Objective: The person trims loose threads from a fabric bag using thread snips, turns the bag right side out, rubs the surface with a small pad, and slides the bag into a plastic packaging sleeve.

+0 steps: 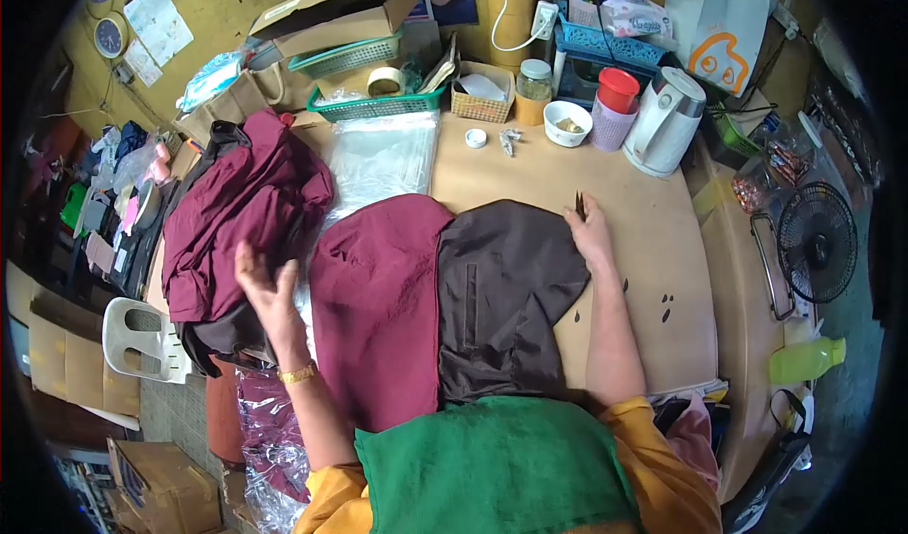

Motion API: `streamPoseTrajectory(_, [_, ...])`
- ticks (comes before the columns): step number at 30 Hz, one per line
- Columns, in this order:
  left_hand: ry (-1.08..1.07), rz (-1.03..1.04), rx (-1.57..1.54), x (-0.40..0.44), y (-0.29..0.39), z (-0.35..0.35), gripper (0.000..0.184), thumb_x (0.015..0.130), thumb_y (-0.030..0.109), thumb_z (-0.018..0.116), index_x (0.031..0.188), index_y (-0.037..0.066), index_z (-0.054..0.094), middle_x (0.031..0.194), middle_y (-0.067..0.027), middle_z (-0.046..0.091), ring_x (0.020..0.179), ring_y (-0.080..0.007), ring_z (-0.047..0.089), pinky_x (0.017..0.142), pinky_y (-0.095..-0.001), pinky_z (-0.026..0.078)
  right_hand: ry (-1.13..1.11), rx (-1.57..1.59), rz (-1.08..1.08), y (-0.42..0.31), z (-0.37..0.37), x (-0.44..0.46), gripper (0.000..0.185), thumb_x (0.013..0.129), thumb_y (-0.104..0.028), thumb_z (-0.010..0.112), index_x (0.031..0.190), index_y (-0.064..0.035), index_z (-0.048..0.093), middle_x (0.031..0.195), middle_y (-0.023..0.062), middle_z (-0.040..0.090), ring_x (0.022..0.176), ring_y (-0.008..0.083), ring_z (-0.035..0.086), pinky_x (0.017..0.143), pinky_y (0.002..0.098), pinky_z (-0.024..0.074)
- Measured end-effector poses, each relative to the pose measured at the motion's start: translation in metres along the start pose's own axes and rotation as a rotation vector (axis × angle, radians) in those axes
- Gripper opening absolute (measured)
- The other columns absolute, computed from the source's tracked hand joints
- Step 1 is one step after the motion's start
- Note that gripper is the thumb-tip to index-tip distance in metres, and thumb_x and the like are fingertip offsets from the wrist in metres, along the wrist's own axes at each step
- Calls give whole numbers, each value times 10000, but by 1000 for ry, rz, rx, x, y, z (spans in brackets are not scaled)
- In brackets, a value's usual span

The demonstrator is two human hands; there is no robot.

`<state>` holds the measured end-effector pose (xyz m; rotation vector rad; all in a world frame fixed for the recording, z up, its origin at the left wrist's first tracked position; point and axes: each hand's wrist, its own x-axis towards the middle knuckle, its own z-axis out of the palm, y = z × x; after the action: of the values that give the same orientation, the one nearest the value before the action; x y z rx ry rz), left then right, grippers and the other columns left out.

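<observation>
On the table in front of me a garment piece (378, 297) is spread, maroon on its left half. Its right half is dark lining (511, 288) with a narrow upright welt or pocket slit. My right hand (591, 236) is closed around small dark thread snips (580, 203), points upward, beside the lining's upper right edge. My left hand (268, 288) is open with fingers spread, at the front right side of a heaped maroon and black garment pile (236, 222). Whether its fingers touch the pile I cannot tell.
Clear plastic bags (383, 156) lie behind the garment. Along the back stand green baskets (374, 106), a jar (532, 91), a white bowl (567, 123), a lidded cup (615, 108) and a kettle (665, 122). A black fan (816, 241) is at right, a white plastic chair (144, 340) at left.
</observation>
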<state>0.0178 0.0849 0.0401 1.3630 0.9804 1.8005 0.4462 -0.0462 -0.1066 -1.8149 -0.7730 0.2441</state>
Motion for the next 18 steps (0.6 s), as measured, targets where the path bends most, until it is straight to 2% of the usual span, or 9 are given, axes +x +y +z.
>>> streamPoseTrajectory(1, [-38, 86, 110, 6, -3, -19, 469, 921, 60, 629, 1360, 3, 473, 1133, -93, 642, 1098, -171, 602, 1015, -273, 405, -4, 27, 35, 0, -2, 3, 634, 858, -192, 690, 1351, 125, 446, 1178, 247, 611, 1088, 299, 616, 961, 374, 459])
streamPoseTrajectory(5, [-476, -115, 149, -26, 21, -17, 185, 925, 62, 641, 1100, 9, 613, 924, -17, 655, 839, -100, 605, 768, -228, 483, 188, 110, -62, -35, -16, -10, 622, 862, -226, 707, 1339, 95, 468, 1338, 263, 504, 1148, 347, 583, 965, 420, 455])
streamPoseTrajectory(7, [-828, -129, 356, -60, 19, -8, 255, 883, 190, 720, 1015, 5, 604, 862, -46, 639, 799, -142, 614, 709, -276, 508, 277, -535, -119, -65, -37, -26, 625, 845, -286, 732, 1316, 48, 493, 1449, 262, 380, 1206, 403, 537, 934, 460, 461])
streamPoseTrajectory(8, [-945, -135, 562, -77, 30, 2, 314, 859, 264, 739, 981, 11, 597, 859, -79, 638, 782, -189, 622, 685, -313, 514, 282, -552, -137, -65, -41, -30, 479, 827, -324, 744, 1119, 26, 598, 1209, 233, 576, 1053, 397, 608, 880, 474, 478])
streamPoseTrajectory(9, [-1056, -141, 772, -93, 41, 10, 379, 835, 338, 757, 947, 17, 590, 856, -111, 637, 764, -237, 631, 662, -351, 521, 279, -554, -141, -69, -46, -30, 479, 827, -324, 744, 1119, 26, 598, 1209, 233, 576, 1053, 397, 608, 880, 474, 478])
streamPoseTrajectory(11, [-1052, 153, 998, -122, 8, 10, 463, 815, 445, 742, 926, 23, 588, 837, -163, 631, 751, -327, 642, 669, -411, 532, -411, -816, 187, -76, -54, -31, 406, 823, -332, 744, 986, 28, 651, 913, 208, 657, 893, 389, 643, 854, 463, 493])
streamPoseTrajectory(13, [-1018, 237, 1039, -130, -10, 11, 377, 817, 373, 716, 869, 18, 601, 800, -161, 631, 768, -340, 655, 679, -432, 542, -363, -832, -21, -73, -42, -32, 281, 826, -269, 743, 850, 3, 680, 660, 134, 643, 689, 312, 654, 729, 433, 511])
streamPoseTrajectory(14, [-1048, 210, 1031, -128, -15, 12, 308, 809, 308, 694, 832, 15, 604, 788, -162, 627, 779, -340, 656, 686, -445, 543, -610, -430, 48, -82, -37, -29, 328, 847, -287, 722, 989, 5, 678, 819, 119, 684, 808, 250, 666, 792, 384, 510])
streamPoseTrajectory(18, [-1089, 7, 769, -101, -14, 7, 140, 781, 135, 586, 748, -1, 580, 759, -130, 596, 749, -270, 618, 738, -380, 530, -545, 1161, -83, -144, -58, -55, 368, 968, -174, 569, 1246, 68, 562, 1106, 79, 676, 962, 147, 642, 884, 298, 493])
